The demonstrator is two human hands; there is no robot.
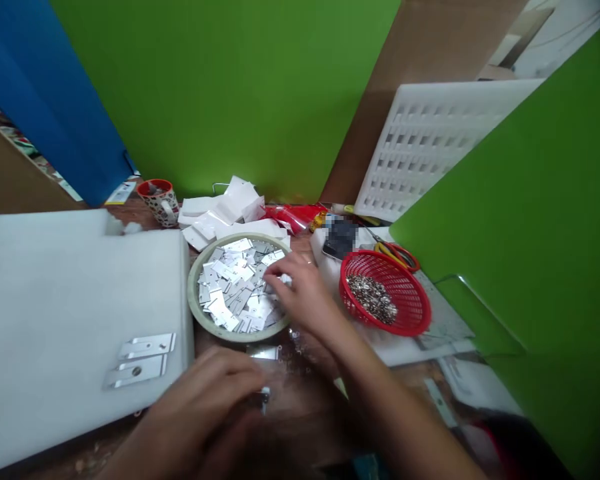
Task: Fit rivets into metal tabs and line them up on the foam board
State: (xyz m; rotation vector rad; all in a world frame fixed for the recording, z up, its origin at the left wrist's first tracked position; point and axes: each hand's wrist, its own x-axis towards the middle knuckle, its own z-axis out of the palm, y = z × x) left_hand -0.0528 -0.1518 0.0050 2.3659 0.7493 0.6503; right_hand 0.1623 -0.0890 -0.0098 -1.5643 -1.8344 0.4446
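Observation:
My left hand [217, 387] is closed and blurred, low in the view, with a small metal piece [265, 396] at its fingertips. Most of that piece is hidden by the hand. Over the right side of a pale round basin [194, 313] is my right hand [303, 290], its fingers curled together in a pinch. What those fingers hold, if anything, I cannot make out. Many flat silver metal plates [230, 273] lie jumbled in the basin. One more metal plate [264, 353] lies on the table just in front of it.
On the left, a white foam block [55, 287] carries two metal plates [143, 370] with round fittings. At the right stands a red basket [413, 300] of small metal parts [373, 299]. Behind are scissors [400, 257], a phone [339, 239], a mug [160, 200] and green panels [230, 87].

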